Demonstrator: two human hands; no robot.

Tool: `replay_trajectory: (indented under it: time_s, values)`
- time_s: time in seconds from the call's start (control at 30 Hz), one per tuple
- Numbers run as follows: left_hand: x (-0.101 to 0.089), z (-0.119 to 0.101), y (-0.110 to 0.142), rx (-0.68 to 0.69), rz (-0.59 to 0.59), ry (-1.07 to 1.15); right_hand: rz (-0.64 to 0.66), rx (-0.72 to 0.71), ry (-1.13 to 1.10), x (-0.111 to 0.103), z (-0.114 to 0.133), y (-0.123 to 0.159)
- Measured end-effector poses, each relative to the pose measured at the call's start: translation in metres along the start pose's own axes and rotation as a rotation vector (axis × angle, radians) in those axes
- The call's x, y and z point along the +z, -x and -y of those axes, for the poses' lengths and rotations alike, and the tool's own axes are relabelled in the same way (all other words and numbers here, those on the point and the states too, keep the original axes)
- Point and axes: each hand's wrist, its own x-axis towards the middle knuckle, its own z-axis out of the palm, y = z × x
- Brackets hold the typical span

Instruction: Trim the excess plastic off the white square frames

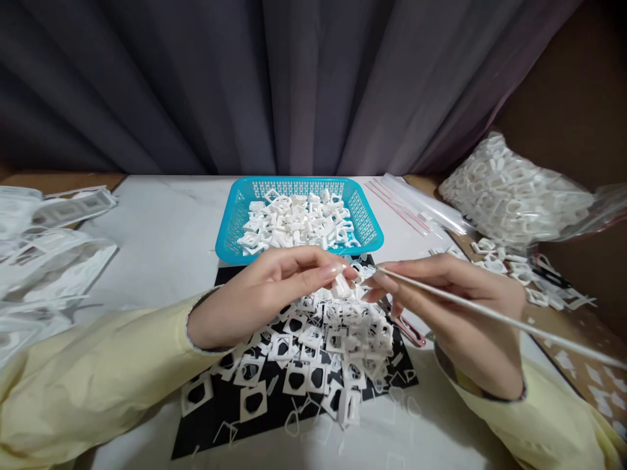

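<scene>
Now, working down from the biggest things: grey curtain (304, 85) across twelve o'clock, pale table (161, 215) below it. I've got a bulging clear bag of white pieces (514, 189) at two o'clock, white openwork sheets (63, 267) at nine, and the blue basket (225, 248), part-filled, at twelve. Dead centre, a heap of little white frames (353, 333) sprawls over the black mat (196, 434).

Both hands hover above that heap, close but apart. I judge we're mid-step on a single part, and what's called for is a steady left pinch with fine fingertip control on the right.

My left hand (262, 290) comes in from eight o'clock, palm down, thumb and fingers clamped on a small white piece (340, 286). My right hand (470, 329) reaches in from four, wrist bent, thumb and forefinger closed on a thin pale rod (563, 340), which trails off toward four o'clock. Its near end sits just beside that piece.
</scene>
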Motion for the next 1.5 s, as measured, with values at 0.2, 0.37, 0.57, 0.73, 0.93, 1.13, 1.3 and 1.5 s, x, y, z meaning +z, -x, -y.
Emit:
replay_trajectory:
  time_s: [0.2, 0.37, 0.57, 0.73, 0.93, 1.13, 1.3, 1.5]
  values:
    - [-0.001, 0.001, 0.001, -0.007, 0.012, -0.010, 0.147, -0.316, 0.193, -0.006, 0.003, 0.000]
    - [-0.001, 0.001, 0.001, -0.039, 0.053, 0.021, 0.206, -0.440, 0.282, -0.006, 0.000, -0.001]
    - [0.002, 0.000, 0.002, -0.074, 0.055, 0.081, 0.327, -0.432, 0.248, -0.005, -0.003, 0.000]
    - [0.001, 0.002, 0.001, -0.089, 0.092, 0.085, 0.363, -0.529, 0.326, -0.005, -0.008, 0.001]
    - [-0.001, 0.007, 0.000, -0.098, 0.082, 0.101, 0.370, -0.546, 0.454, 0.004, -0.014, 0.006]
    - [0.000, 0.006, 0.002, -0.065, 0.116, 0.054, 0.244, -0.704, 0.531, 0.014, -0.035, -0.002]
    - [0.003, -0.001, 0.005, -0.044, 0.144, -0.042, 0.047, -0.574, 0.454, 0.005, -0.034, -0.011]
    - [0.002, -0.002, 0.002, -0.016, 0.110, -0.048, 0.159, -0.427, 0.312, -0.013, -0.005, -0.007]
